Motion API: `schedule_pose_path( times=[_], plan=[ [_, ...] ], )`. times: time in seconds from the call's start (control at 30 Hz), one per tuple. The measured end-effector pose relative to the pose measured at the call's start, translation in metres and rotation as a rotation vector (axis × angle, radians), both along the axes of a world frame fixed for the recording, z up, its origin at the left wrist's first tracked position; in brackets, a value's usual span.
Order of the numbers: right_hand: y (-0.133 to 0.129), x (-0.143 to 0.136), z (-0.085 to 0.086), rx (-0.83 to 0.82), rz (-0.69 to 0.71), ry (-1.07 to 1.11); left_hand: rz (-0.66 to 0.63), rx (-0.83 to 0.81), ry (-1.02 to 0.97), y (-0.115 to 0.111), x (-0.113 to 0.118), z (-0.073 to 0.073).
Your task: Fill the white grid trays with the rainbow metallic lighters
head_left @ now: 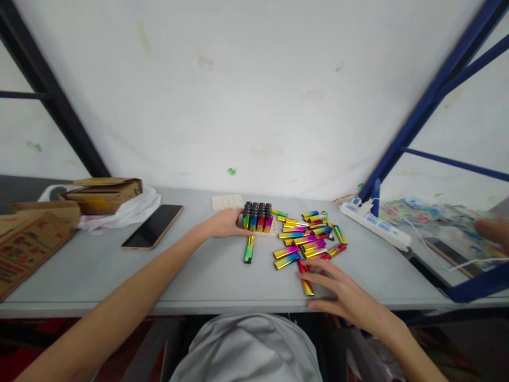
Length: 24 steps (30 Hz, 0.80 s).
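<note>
Several shiny multicoloured lighters (261, 218) stand upright in a close block, black tops up, on a pale tray (274, 227). My left hand (225, 223) is closed around the left end of this block, thumb along the front. Just in front of the block, a single green lighter (248, 249) lies on the table. My right hand (338, 289) is open, its fingers apart, with the fingertips at a red and yellow lighter (306, 281) near the table's front edge. Behind those fingers lies a loose pile of metallic lighters (312, 240).
Another pale tray (227, 202) lies behind my left hand. To the left are a phone (154, 227), a white plastic bag (121, 215) and cardboard boxes (105, 196). A white power strip (374, 224) and blue frame (417, 106) stand right. A blurred hand (493, 232) shows at the far right.
</note>
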State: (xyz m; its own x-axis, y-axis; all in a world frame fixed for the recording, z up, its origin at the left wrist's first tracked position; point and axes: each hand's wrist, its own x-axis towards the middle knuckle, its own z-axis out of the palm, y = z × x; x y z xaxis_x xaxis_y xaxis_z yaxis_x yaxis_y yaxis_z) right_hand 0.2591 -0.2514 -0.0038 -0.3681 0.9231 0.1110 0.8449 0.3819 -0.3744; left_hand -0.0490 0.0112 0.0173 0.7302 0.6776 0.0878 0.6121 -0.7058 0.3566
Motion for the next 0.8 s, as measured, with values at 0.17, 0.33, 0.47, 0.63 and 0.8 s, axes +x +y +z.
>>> schedule_pose_path(
  times=[0.17, 0.33, 0.47, 0.63, 0.8],
  plan=[
    [-0.013, -0.014, -0.009, 0.163, 0.065, 0.036, -0.007, -0.008, -0.010, -0.003, 0.001, 0.005],
    [-0.017, -0.024, -0.006, 0.239, 0.072, 0.191, 0.004, -0.005, -0.012, 0.001, 0.000, 0.000],
    [0.014, -0.029, 0.013, 0.198, -0.164, 0.525, -0.003, 0.003, -0.008, 0.004, -0.001, -0.003],
    [0.086, -0.037, 0.042, -0.010, -0.197, 0.788, -0.013, -0.023, -0.030, 0.002, -0.001, -0.001],
    [0.138, -0.043, 0.066, -0.017, -0.092, 0.754, -0.019, -0.005, -0.032, 0.003, -0.001, -0.001]
  ],
)
